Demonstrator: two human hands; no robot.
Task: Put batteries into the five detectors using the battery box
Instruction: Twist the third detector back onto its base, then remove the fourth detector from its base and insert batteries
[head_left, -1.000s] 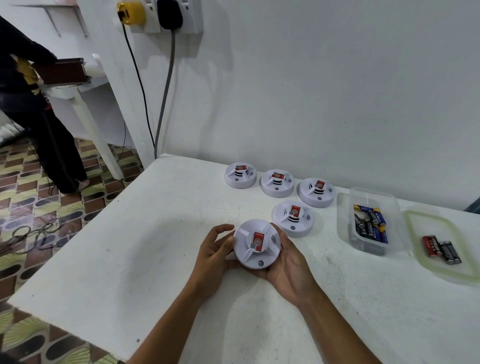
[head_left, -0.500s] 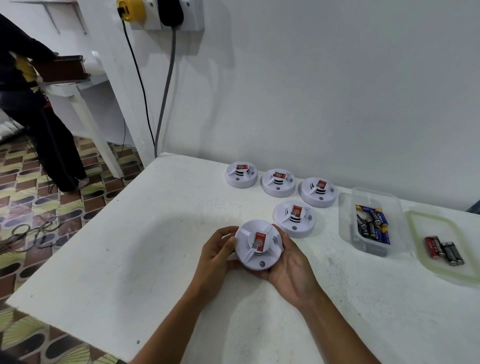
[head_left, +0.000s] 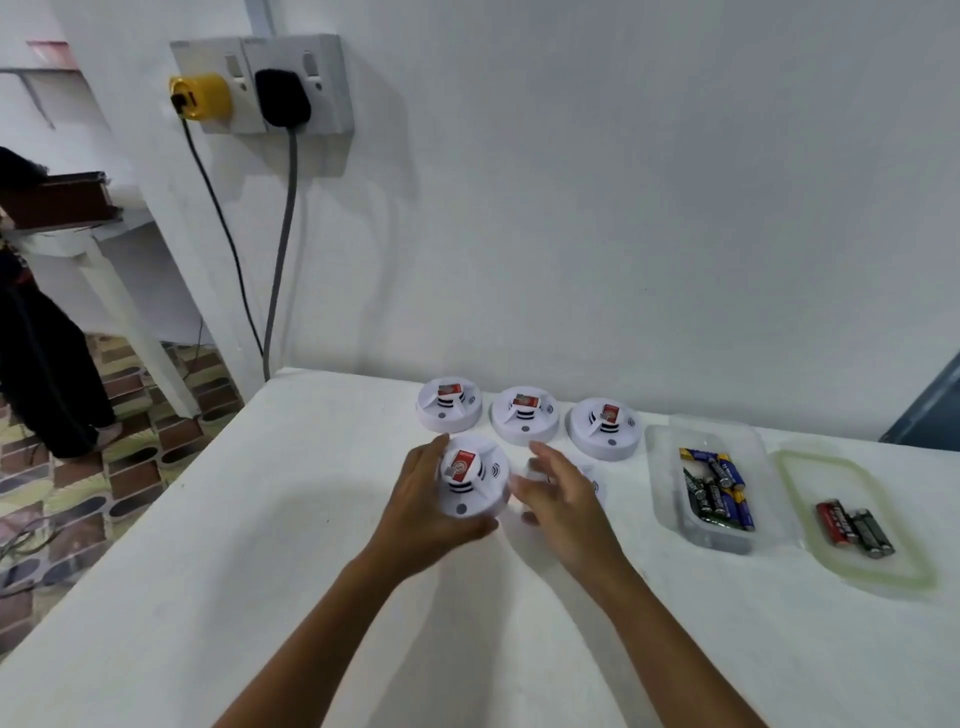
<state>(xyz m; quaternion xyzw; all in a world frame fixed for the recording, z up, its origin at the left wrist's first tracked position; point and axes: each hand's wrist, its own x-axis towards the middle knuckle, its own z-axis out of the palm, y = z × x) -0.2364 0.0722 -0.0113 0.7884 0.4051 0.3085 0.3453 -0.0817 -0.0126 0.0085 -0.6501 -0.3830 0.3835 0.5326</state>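
Note:
My left hand (head_left: 415, 512) grips a white round detector (head_left: 474, 480) with a red label, holding it just in front of the back row. My right hand (head_left: 563, 496) is off it, fingers spread and blurred, hovering over another detector (head_left: 595, 486) that it mostly hides. Three more detectors (head_left: 449, 404) (head_left: 524, 414) (head_left: 603, 427) stand in a row by the wall. To the right is the clear battery box (head_left: 662, 478) with several blue and black batteries (head_left: 719, 488).
The box lid (head_left: 919, 564) lies at the far right with three loose batteries (head_left: 854, 527) on it. Two plugs and cables hang from wall sockets (head_left: 262, 85) at the table's left end. A person (head_left: 41, 364) stands on the patterned floor at the left.
My right hand has let go of the detector and moved right over the neighbouring one. My left hand has carried the detector away from me, toward the back row. The camera has tilted up.

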